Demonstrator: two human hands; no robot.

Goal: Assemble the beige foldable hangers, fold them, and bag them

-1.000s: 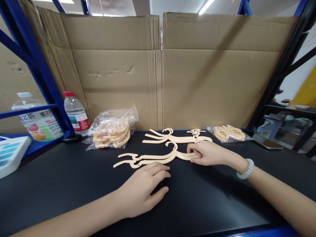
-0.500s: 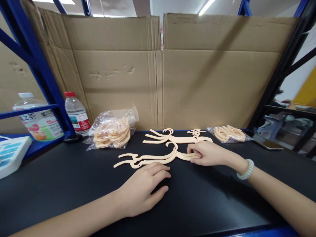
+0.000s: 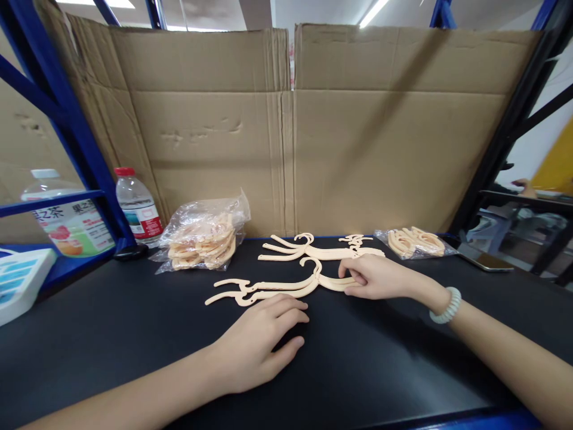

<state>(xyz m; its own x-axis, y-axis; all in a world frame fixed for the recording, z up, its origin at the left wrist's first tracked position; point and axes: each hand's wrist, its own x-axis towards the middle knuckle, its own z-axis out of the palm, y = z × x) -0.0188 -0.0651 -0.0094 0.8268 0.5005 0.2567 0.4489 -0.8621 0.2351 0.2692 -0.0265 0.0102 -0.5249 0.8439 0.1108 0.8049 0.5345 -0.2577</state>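
Two cream plastic hangers lie on the black table (image 3: 111, 334). The near hanger (image 3: 268, 287) runs left to right in front of me, and my right hand (image 3: 378, 278) pinches its right arm between thumb and fingers. My left hand (image 3: 257, 343) rests palm down on the table just below the hanger's middle, fingers slightly spread and holding nothing, its fingertips close to the hanger. The far hanger (image 3: 313, 249) lies just behind, untouched.
A clear bag of cream parts (image 3: 203, 236) sits at the back left, a smaller bag (image 3: 416, 242) at the back right. Cardboard sheets (image 3: 286, 125) wall the back. Two bottles (image 3: 136, 206) stand by the blue rack post (image 3: 85, 149). A phone (image 3: 486, 261) lies at the right.
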